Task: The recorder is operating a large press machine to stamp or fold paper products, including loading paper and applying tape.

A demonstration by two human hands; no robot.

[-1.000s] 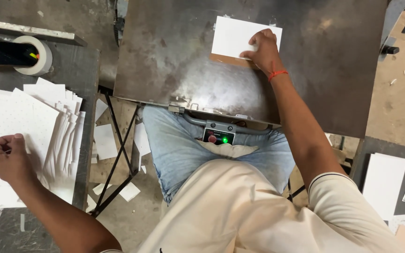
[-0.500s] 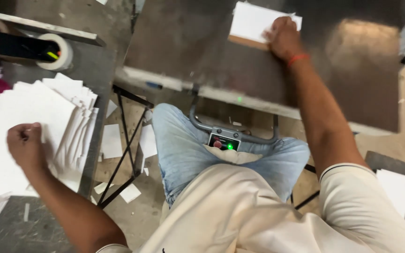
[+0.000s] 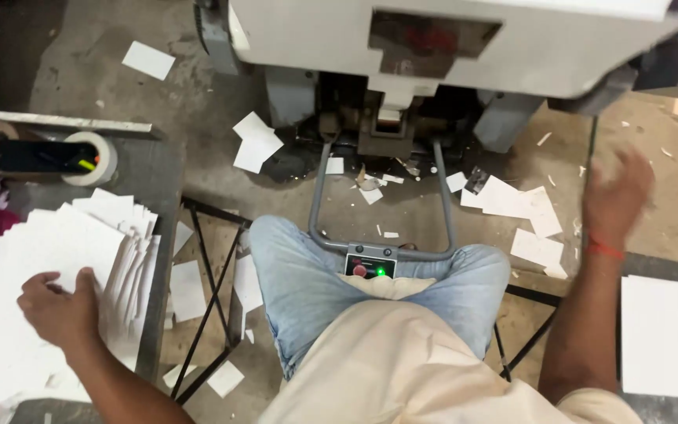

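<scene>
My left hand (image 3: 60, 310) lies knuckles up on a fanned stack of white sheets (image 3: 33, 251) on the grey table at my left. Its fingers are curled and the thumb is raised, pinching the top sheet. My right hand (image 3: 617, 196) hangs in the air at the right, blurred by motion, fingers spread and empty. A red band (image 3: 606, 250) circles that wrist. Below the right forearm another white sheet (image 3: 653, 334) lies flat on a dark table at my right.
A large grey machine (image 3: 433, 47) stands ahead. A tubular pedal frame with a small control box (image 3: 370, 265), showing a red button and a green light, sits between my knees. Tape rolls (image 3: 92, 157) rest on the left table. Paper scraps (image 3: 256, 141) litter the floor.
The view has tipped down to the floor and my lap. My right hand has left the white sheet on the metal plate and swung back right, empty. My left hand stays on the stack.
</scene>
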